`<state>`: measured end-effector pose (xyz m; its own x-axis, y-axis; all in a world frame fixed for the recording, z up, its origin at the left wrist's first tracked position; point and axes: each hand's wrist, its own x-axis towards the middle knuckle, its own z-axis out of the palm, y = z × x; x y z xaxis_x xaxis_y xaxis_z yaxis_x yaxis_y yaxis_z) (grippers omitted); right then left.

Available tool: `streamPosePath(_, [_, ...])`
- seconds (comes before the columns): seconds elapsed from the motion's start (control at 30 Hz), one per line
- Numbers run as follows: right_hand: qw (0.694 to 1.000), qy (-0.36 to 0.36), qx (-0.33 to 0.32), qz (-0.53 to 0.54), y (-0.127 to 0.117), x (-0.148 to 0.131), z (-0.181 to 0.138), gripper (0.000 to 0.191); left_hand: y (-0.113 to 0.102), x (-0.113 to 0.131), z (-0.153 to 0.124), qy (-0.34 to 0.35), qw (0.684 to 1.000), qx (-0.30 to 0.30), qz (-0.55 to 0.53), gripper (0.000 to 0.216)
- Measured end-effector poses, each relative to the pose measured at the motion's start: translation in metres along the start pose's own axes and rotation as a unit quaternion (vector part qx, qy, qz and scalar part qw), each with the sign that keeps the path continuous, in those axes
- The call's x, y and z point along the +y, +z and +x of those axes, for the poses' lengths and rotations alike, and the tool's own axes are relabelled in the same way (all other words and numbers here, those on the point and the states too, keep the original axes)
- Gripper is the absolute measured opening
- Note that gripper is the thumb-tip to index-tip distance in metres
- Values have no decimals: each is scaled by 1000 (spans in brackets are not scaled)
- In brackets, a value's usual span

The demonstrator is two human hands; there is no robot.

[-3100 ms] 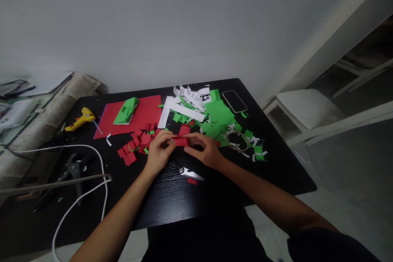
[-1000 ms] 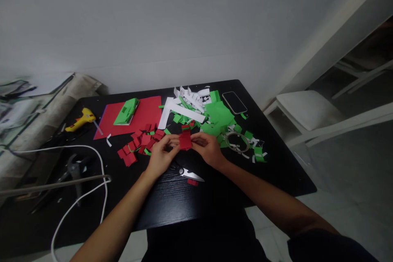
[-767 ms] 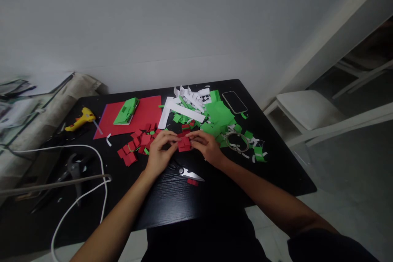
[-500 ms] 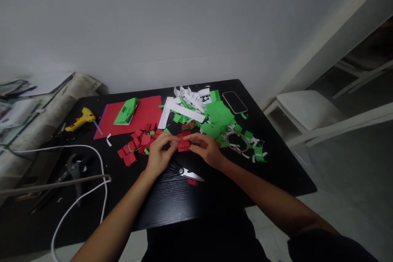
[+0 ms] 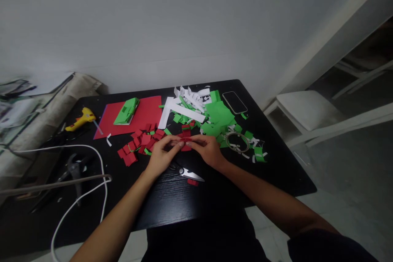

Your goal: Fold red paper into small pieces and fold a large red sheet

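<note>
My left hand point(image 5: 162, 153) and my right hand point(image 5: 207, 149) meet over the middle of the black table point(image 5: 172, 196). Both pinch a small red paper piece point(image 5: 185, 146), folded and mostly hidden by my fingertips. Scissors point(image 5: 186, 170) lie on the table just under my hands. A scatter of small red paper squares point(image 5: 138, 143) lies left of my left hand. A small red scrap point(image 5: 192, 181) sits near the scissors' tip.
A red sheet point(image 5: 144, 114) carries folded green paper point(image 5: 126, 110). White strips point(image 5: 181, 108) and green scraps point(image 5: 219, 116) pile at the back, beside a phone point(image 5: 234, 102) and a tape ring point(image 5: 237, 141). A yellow glue gun point(image 5: 80, 118), white cable point(image 5: 92, 188) and pliers point(image 5: 73, 170) lie left. A white chair point(image 5: 307, 108) stands right.
The red piece stood up as a visible square between my fingers a second ago; now it is pressed flatter and narrower, with my fingertips closed together over it.
</note>
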<state>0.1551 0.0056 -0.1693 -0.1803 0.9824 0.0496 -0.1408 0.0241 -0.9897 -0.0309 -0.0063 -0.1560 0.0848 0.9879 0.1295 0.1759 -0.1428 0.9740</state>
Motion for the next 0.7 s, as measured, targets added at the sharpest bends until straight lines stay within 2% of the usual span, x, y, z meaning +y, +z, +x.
streamPosePath(0.17, [999, -16, 37, -22, 2, 1, 0, 20, 2, -3, 1, 0, 1000, 24, 2, 27])
streamPosePath(0.7, [1000, 0, 21, -3, 3, -3, -2, 21, 3, 3, 1, 1, 999, 35, -2, 32])
